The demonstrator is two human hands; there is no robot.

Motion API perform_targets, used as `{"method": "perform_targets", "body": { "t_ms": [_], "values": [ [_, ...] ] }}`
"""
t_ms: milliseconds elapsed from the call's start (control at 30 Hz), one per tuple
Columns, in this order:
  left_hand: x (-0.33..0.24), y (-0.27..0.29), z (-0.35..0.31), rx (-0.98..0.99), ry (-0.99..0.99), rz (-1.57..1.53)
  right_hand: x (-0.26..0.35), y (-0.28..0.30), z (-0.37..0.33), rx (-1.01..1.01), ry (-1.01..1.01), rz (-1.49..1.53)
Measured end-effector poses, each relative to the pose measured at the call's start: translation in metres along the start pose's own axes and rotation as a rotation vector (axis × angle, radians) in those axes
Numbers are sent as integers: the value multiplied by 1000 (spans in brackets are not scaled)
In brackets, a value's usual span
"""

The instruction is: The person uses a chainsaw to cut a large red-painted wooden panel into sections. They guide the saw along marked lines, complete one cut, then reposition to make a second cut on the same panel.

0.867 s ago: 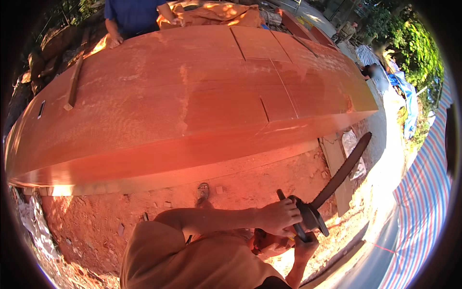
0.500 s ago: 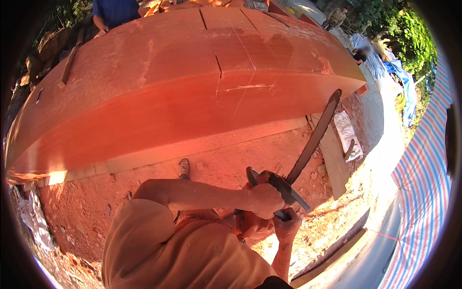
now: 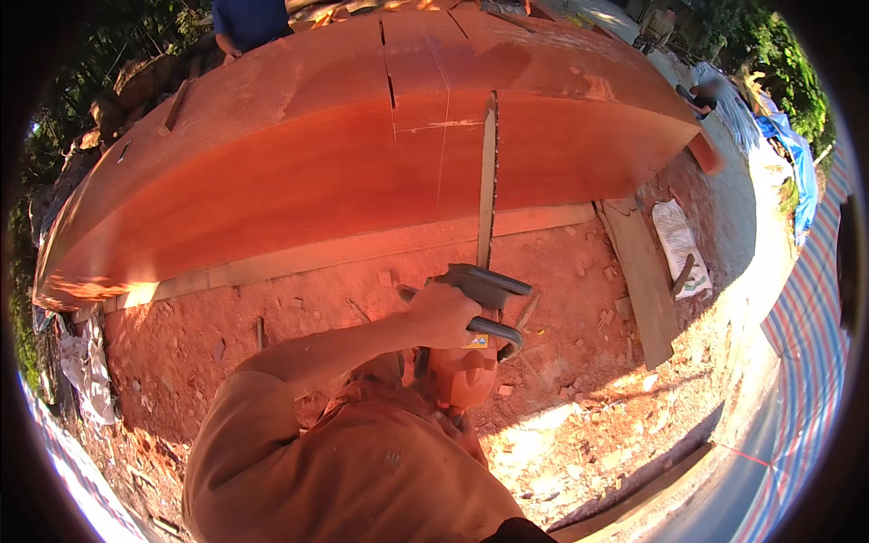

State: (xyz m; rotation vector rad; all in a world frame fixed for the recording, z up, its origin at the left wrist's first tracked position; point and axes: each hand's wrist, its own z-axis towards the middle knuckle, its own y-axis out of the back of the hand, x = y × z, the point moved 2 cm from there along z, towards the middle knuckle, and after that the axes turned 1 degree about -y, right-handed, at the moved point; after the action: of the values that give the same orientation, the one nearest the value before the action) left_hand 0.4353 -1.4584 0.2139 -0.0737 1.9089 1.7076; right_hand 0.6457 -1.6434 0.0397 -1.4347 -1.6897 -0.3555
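Observation:
A chainsaw [image 3: 463, 376] with an orange body is held in front of me, its long bar [image 3: 488, 181] pointing away toward a huge reddish timber [image 3: 317, 190]. The bar tip overlaps the timber's upper edge, right of the drawn lines; I cannot tell if it touches. My left hand [image 3: 444, 314] is closed round the saw's dark front handle. My right hand is out of sight, behind the saw body and my clothing. Two dark slots and several pale lines mark the timber's top and near face.
A person in a blue top [image 3: 251, 23] stands beyond the timber at left. Other people are at the far right. A loose plank [image 3: 641, 281] and a white sack [image 3: 681, 249] lie at right on the debris-strewn ground [image 3: 299, 312]. Striped sheeting [image 3: 810, 335] borders the right side.
The chainsaw has swung left and its bar now points almost straight away from me. My right hand has left the front handle and gone out of sight; my left hand still grips the saw.

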Motion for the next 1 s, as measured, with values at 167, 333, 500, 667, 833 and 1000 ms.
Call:
{"method": "perform_targets", "body": {
  "t_ms": [167, 333, 500, 667, 833, 1000],
  "values": [
    [17, 17, -21, -100, 154, -11, 3, 12, 42, 110, 158, -273],
    [26, 48, -48, -183, 92, 34, 9, -7, 51, -80, 362, -483],
    [29, 49, -42, -164, 290, 133, 18, -36, 57, -93, 241, -575],
    [44, 50, -40, -186, 299, 109, 26, -44, 67, -81, 333, -525],
    [60, 51, -37, -242, 250, 138, 26, -49, 74, -74, 265, -479],
    [72, 49, -32, -308, 200, 136, 34, -56, 82, -104, 283, -531]
  ]
}}
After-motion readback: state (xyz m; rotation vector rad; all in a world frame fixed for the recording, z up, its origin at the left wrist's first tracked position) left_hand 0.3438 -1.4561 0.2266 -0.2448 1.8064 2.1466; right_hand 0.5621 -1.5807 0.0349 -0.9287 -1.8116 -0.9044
